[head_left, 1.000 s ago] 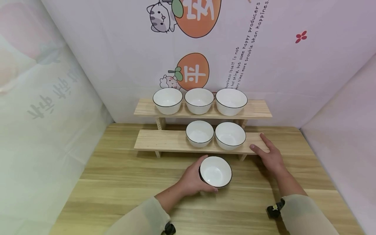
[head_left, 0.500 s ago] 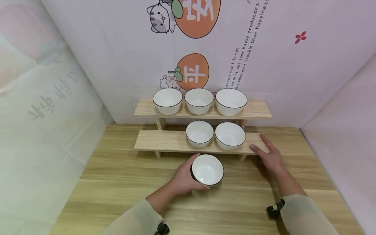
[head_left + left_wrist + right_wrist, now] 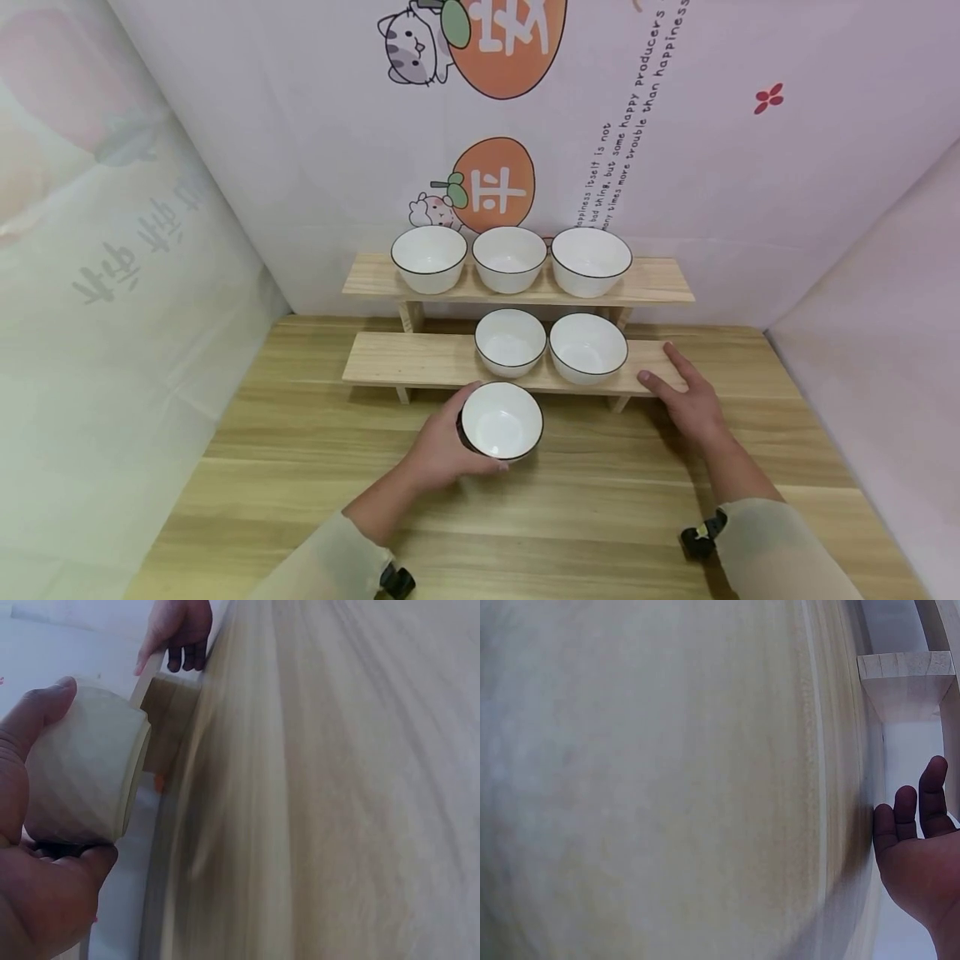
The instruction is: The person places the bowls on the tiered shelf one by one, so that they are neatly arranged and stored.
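In the head view my left hand [image 3: 442,442] grips a white bowl [image 3: 502,421] with a dark rim from its left side, thumb at the near side and fingers at the far side. The bowl is tilted toward the camera, just in front of the lower wooden shelf [image 3: 408,360]. Its pale outer wall [image 3: 86,761] shows in the left wrist view. My right hand [image 3: 693,404] rests at the right end of that shelf, thumb and index finger stretched out on the board. In the right wrist view its other fingers [image 3: 905,814] extend loosely below the board.
Two white bowls [image 3: 511,342] [image 3: 588,348] stand side by side on the lower shelf. Three more, including the left one [image 3: 429,259], line the upper shelf [image 3: 660,279]. Both shelves stand on a wooden table [image 3: 600,517] before a printed backdrop [image 3: 300,125].
My left hand has carried the bowl leftward and slightly toward the shelf. The right hand has stayed at the shelf's right end, and the bowls on the shelves have not moved.
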`<action>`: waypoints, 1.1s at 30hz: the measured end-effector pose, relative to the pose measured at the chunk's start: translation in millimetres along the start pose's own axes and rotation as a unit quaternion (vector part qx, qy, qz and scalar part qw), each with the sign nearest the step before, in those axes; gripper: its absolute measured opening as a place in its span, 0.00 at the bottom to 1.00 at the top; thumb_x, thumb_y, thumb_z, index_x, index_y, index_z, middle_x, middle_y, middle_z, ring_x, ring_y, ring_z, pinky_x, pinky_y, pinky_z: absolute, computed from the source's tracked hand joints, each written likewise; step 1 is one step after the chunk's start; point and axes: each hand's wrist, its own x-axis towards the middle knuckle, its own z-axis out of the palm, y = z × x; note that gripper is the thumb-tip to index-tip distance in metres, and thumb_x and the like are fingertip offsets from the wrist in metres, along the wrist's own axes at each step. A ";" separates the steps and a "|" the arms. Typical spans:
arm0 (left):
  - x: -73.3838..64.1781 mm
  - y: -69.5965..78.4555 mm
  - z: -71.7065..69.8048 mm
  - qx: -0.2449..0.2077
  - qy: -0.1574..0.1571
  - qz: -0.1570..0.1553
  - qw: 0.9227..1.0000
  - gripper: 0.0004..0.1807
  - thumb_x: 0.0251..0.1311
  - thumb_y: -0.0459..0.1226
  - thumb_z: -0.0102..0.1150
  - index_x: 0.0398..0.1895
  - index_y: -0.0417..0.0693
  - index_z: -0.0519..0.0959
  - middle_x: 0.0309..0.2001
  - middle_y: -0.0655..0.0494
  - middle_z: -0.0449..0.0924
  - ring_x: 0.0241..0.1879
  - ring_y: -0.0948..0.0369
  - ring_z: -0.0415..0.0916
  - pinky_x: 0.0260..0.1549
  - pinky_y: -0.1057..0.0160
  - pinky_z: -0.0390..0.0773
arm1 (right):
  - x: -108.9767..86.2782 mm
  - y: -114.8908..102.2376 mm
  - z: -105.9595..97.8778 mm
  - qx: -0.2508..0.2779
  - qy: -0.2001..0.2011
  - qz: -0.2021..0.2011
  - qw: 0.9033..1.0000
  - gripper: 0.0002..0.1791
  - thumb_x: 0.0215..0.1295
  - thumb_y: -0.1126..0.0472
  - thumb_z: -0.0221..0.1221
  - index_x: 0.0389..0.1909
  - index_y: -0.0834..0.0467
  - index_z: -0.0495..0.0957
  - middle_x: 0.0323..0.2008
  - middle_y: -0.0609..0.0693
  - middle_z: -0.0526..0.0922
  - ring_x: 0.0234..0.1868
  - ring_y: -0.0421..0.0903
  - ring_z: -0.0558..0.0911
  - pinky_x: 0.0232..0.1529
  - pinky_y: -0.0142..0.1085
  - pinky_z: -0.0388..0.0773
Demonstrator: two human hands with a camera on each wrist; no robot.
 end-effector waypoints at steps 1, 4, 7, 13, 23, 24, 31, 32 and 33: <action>-0.4 0.4 -2.5 0.000 0.003 0.000 1.000 0.66 0.27 0.48 0.92 0.78 0.61 0.64 0.67 0.59 0.74 0.63 0.55 0.75 0.65 0.46 0.71 | 0.1 0.4 -0.1 0.001 0.000 -0.001 1.000 0.53 0.66 0.27 0.59 0.84 0.33 0.41 0.83 0.62 0.41 0.80 0.72 0.43 0.73 0.71 0.46; -2.3 2.1 -10.1 0.008 0.014 -0.008 1.000 0.68 0.27 0.48 0.92 0.79 0.58 0.63 0.69 0.56 0.73 0.64 0.53 0.73 0.65 0.44 0.70 | 0.4 1.5 -0.1 0.005 0.001 -0.003 1.000 0.53 0.66 0.27 0.59 0.84 0.33 0.41 0.83 0.62 0.41 0.80 0.71 0.42 0.73 0.71 0.46; -3.9 3.3 -17.1 0.010 0.024 -0.018 0.999 0.69 0.26 0.47 0.92 0.79 0.58 0.63 0.69 0.55 0.72 0.65 0.52 0.73 0.66 0.44 0.70 | 1.0 2.4 -0.1 0.008 -0.001 -0.005 1.000 0.53 0.66 0.27 0.60 0.84 0.33 0.41 0.83 0.61 0.41 0.80 0.71 0.42 0.73 0.71 0.46; -7.6 7.6 -30.0 0.000 0.046 -0.036 0.998 0.69 0.24 0.45 0.93 0.79 0.59 0.64 0.68 0.55 0.73 0.64 0.52 0.74 0.65 0.45 0.70 | 0.9 1.9 0.0 0.010 -0.003 -0.005 1.000 0.53 0.66 0.28 0.60 0.84 0.32 0.41 0.83 0.61 0.41 0.80 0.71 0.42 0.73 0.71 0.46; -10.2 10.8 -46.6 -0.016 0.054 -0.038 0.998 0.68 0.26 0.44 0.93 0.79 0.60 0.63 0.67 0.55 0.73 0.64 0.52 0.74 0.64 0.44 0.71 | -0.5 -1.3 0.7 0.015 -0.005 -0.001 1.000 0.53 0.66 0.28 0.60 0.84 0.32 0.41 0.83 0.62 0.41 0.80 0.71 0.42 0.74 0.70 0.46; -10.4 11.1 -47.9 -0.016 0.054 -0.039 0.998 0.68 0.26 0.44 0.93 0.79 0.61 0.63 0.67 0.55 0.73 0.64 0.52 0.74 0.64 0.44 0.71 | -0.5 -1.3 0.7 0.016 -0.005 -0.001 1.000 0.53 0.66 0.28 0.60 0.84 0.32 0.41 0.83 0.62 0.41 0.80 0.71 0.42 0.74 0.70 0.46; -10.5 14.2 -57.2 -0.012 0.061 -0.039 0.997 0.66 0.27 0.44 0.93 0.78 0.64 0.64 0.68 0.56 0.73 0.63 0.52 0.74 0.64 0.45 0.71 | -0.8 -0.5 0.6 0.021 -0.007 0.000 1.000 0.53 0.66 0.28 0.60 0.84 0.32 0.41 0.83 0.61 0.40 0.81 0.70 0.41 0.74 0.70 0.45; -10.4 15.0 -58.3 -0.012 0.063 -0.039 0.997 0.66 0.28 0.43 0.93 0.77 0.64 0.64 0.68 0.56 0.73 0.64 0.52 0.74 0.65 0.45 0.70 | -0.7 -0.4 0.6 0.021 -0.007 0.000 1.000 0.53 0.66 0.28 0.60 0.84 0.31 0.40 0.83 0.60 0.40 0.81 0.70 0.41 0.74 0.70 0.45; -10.3 15.2 -59.9 -0.012 0.064 -0.036 0.997 0.65 0.28 0.43 0.93 0.77 0.65 0.65 0.68 0.56 0.73 0.64 0.53 0.74 0.65 0.45 0.70 | -0.8 -0.2 0.5 0.021 -0.006 0.000 1.000 0.53 0.66 0.28 0.60 0.84 0.31 0.41 0.83 0.60 0.40 0.81 0.70 0.41 0.74 0.70 0.45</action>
